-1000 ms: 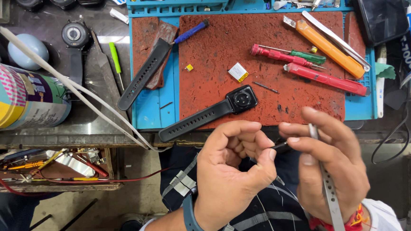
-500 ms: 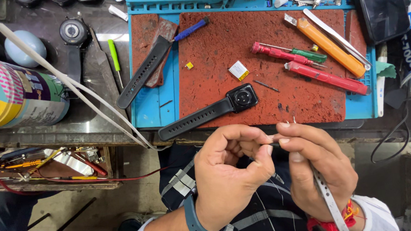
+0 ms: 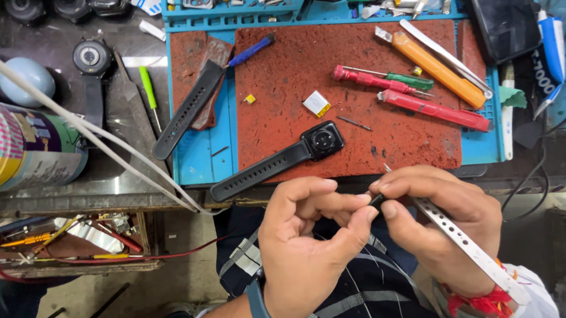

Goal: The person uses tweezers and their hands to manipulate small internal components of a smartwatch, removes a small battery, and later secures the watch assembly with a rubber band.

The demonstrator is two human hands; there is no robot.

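Head view: hands meet below the near bench [image 3: 134, 188] edge. Left hand [image 3: 304, 243] pinches a tiny dark part [image 3: 377, 200] at its fingertips; right hand [image 3: 441, 224] is clamped on perforated metal tweezers [image 3: 472, 249]. Part likely light, easily dropped; grip by its edges.

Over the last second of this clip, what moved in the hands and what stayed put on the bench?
The left hand and right hand drew together until their fingertips met on a small dark part. The tweezers in the right hand tilted from near upright to a slant toward the lower right. The smartwatch and the red screwdrivers on the red mat did not move.
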